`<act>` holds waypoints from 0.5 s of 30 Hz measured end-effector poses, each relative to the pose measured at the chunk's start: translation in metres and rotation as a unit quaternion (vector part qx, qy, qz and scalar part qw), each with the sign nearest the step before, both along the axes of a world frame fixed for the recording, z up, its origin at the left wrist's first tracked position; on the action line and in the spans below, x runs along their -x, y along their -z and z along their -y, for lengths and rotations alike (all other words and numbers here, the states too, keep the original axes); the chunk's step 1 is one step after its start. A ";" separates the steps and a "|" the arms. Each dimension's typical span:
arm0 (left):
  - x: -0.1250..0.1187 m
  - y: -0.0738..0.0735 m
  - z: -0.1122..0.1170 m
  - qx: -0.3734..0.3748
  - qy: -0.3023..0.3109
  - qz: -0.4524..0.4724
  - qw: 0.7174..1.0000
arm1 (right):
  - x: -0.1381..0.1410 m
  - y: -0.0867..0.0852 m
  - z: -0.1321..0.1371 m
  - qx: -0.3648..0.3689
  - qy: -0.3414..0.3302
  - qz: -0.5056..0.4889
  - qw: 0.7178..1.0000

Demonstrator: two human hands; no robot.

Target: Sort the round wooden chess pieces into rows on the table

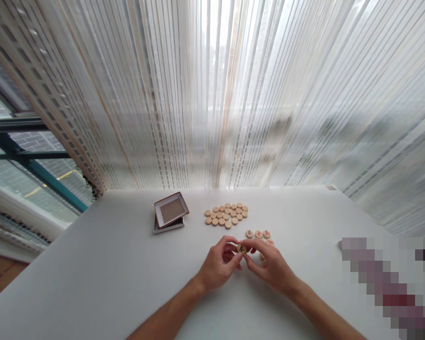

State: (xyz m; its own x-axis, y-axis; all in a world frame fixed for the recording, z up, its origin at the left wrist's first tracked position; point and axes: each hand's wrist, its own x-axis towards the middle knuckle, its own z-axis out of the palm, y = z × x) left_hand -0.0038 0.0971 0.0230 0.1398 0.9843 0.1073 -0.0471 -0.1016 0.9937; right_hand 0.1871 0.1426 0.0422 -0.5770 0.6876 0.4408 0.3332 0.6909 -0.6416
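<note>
Two hands meet low in the middle of the view over one wooden disc (241,248). The left hand (217,267) is curled, with thumb and forefinger pinching the disc's left edge. The right hand (272,267) is narrowed the same way and its fingertips pinch the right edge, so the disc is held just above the white table (92,264) with its dark-marked face up. On the table, from the left, sits a small shallow box (170,211) resting askew on a second tray, then a cluster of plain discs (226,215) lying close together, then a row of three marked discs (258,234) just beyond the right hand's fingers. A window frame (28,160) shows at far left, and a striped sheer curtain (233,94) fills the back. One more disc, the half-hidden piece (270,242), sits behind the right hand. The marks are too small to read, both forearms are cut off at the lower edge, and a pixelated patch (389,283) covers the right corner.
</note>
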 end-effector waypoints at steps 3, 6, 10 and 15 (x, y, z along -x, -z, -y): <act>0.001 0.001 -0.001 0.000 0.005 0.012 1.000 | 0.002 0.004 -0.001 -0.008 -0.003 -0.011 1.000; 0.002 0.003 -0.003 0.007 0.012 0.034 0.999 | 0.003 0.007 0.000 -0.018 -0.016 -0.021 0.999; 0.002 0.006 -0.004 0.018 0.016 0.050 0.998 | 0.004 0.007 0.002 -0.031 -0.029 -0.016 0.999; 0.002 0.005 -0.005 0.022 0.023 0.054 0.998 | 0.004 0.004 0.004 -0.026 -0.029 -0.009 0.999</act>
